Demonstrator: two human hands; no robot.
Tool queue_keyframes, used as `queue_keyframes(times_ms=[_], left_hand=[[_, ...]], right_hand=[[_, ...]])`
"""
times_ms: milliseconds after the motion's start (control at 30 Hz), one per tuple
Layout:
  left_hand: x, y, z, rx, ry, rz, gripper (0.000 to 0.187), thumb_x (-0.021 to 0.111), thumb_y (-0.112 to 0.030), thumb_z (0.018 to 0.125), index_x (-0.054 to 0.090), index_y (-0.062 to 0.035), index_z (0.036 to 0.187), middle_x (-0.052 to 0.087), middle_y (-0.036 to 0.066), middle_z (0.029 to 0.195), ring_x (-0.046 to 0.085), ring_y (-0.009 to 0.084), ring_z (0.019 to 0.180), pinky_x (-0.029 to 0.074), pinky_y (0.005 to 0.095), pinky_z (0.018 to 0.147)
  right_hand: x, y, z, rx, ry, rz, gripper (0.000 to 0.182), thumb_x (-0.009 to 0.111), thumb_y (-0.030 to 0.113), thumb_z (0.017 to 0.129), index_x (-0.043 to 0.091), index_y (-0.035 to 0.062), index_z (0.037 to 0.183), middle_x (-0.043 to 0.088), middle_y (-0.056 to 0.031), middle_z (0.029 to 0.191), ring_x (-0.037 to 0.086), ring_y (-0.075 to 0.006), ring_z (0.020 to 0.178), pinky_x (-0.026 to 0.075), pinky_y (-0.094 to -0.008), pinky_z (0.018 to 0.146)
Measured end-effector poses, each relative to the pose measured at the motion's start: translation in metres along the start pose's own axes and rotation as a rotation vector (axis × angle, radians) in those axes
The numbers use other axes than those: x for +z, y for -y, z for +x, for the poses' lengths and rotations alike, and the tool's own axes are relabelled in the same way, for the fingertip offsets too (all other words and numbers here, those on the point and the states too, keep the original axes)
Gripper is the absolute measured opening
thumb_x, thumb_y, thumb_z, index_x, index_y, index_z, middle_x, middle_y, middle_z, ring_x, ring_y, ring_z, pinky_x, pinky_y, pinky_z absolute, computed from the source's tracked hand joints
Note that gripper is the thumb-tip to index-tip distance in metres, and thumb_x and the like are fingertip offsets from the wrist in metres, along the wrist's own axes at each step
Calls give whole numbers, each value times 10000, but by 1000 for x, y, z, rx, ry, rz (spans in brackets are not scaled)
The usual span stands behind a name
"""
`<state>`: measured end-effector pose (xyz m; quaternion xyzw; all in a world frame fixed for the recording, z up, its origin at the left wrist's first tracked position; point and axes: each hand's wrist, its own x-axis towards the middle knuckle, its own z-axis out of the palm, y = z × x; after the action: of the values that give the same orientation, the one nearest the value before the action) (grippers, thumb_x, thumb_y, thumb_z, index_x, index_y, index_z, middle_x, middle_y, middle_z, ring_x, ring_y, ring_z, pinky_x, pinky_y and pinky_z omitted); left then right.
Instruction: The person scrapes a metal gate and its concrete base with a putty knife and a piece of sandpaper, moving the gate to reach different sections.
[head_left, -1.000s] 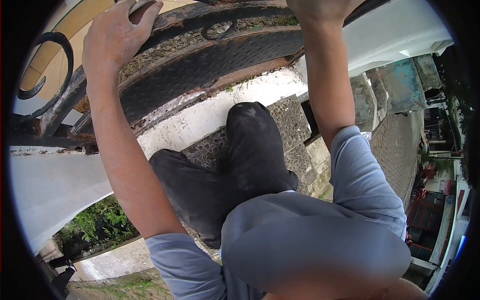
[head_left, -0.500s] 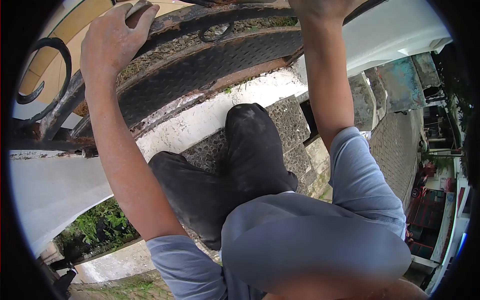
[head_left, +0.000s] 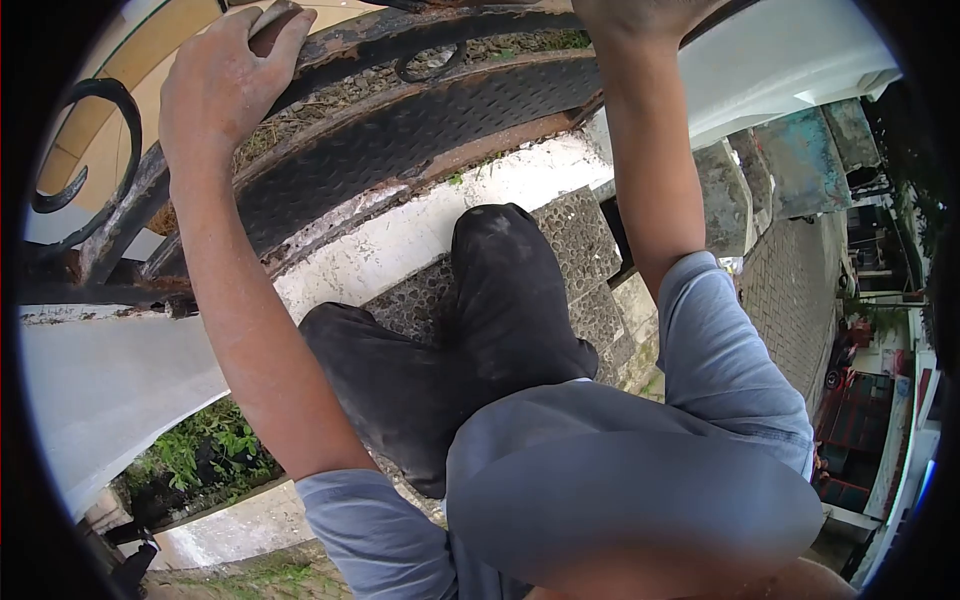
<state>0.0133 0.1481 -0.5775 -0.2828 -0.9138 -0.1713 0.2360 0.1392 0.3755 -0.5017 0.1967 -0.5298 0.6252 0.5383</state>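
My left hand (head_left: 225, 80) is closed around the upper curved rail (head_left: 345, 50) of a black metal gate, its thumb and forefinger bent toward each other. The rail's paint is worn, with brown rusty patches. Whether anything small sits inside that grip is hidden. At the top edge of the view my right hand (head_left: 645, 18) is by the same rail, farther right, with its fingers cut off by the frame. Below the rail runs a dark panel (head_left: 420, 140) with a raised tread pattern. A black scroll (head_left: 130, 150) curls left of my left hand.
White-painted masonry (head_left: 110, 370) flanks the gate at left, and a white wall (head_left: 780, 70) at right. My knees (head_left: 500, 260) are bent over pebbled paving (head_left: 575, 240). Green plants (head_left: 205, 450) grow at lower left. Worn concrete blocks (head_left: 800, 165) and a paved lane (head_left: 790, 300) lie to the right.
My right hand and forearm have shifted slightly up and left. My left hand keeps its place on the rail.
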Motion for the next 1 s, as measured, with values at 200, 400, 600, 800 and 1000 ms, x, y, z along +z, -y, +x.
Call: queue_keyframes(times_ms=[200, 400, 600, 800, 1000], left_hand=[[-6, -2, 2, -4, -25, -22, 539, 579, -577, 870, 723, -89, 1048, 694, 203, 915, 656, 384, 882, 507, 423, 803], [3, 2, 4, 31, -60, -25, 523, 587, -561, 872, 723, -85, 1043, 686, 216, 885, 655, 383, 858, 502, 434, 779], [-1, 0, 7, 7, -1, -57, 533, 588, -571, 862, 723, -101, 1074, 697, 202, 935, 665, 375, 909, 507, 432, 813], [0, -1, 3, -6, 7, -40, 524, 589, -565, 861, 722, -116, 1097, 703, 196, 957, 671, 364, 924, 511, 417, 827], [-5, 0, 2, 1, 6, -12, 516, 585, -556, 871, 723, -107, 1083, 702, 195, 940, 662, 374, 922, 510, 416, 820]], right_hand=[[14, 10, 0, -40, -46, 112, 647, 416, 643, 933, 424, 108, 568, 327, 10, 409, 306, -108, 323, 241, -248, 313], [23, 15, -2, 54, 52, 58, 640, 433, 653, 925, 436, 95, 612, 335, 16, 425, 310, -97, 322, 241, -246, 313], [26, 2, -3, 57, -13, -74, 654, 398, 693, 926, 438, 120, 613, 343, 19, 425, 315, -92, 322, 246, -240, 310], [45, -5, -14, -18, 135, -218, 645, 368, 673, 944, 380, 154, 560, 336, 19, 434, 338, -77, 338, 253, -237, 303], [45, 10, -7, 107, 260, 60, 621, 442, 635, 941, 359, 156, 554, 326, 31, 441, 323, -71, 336, 218, -241, 304]])
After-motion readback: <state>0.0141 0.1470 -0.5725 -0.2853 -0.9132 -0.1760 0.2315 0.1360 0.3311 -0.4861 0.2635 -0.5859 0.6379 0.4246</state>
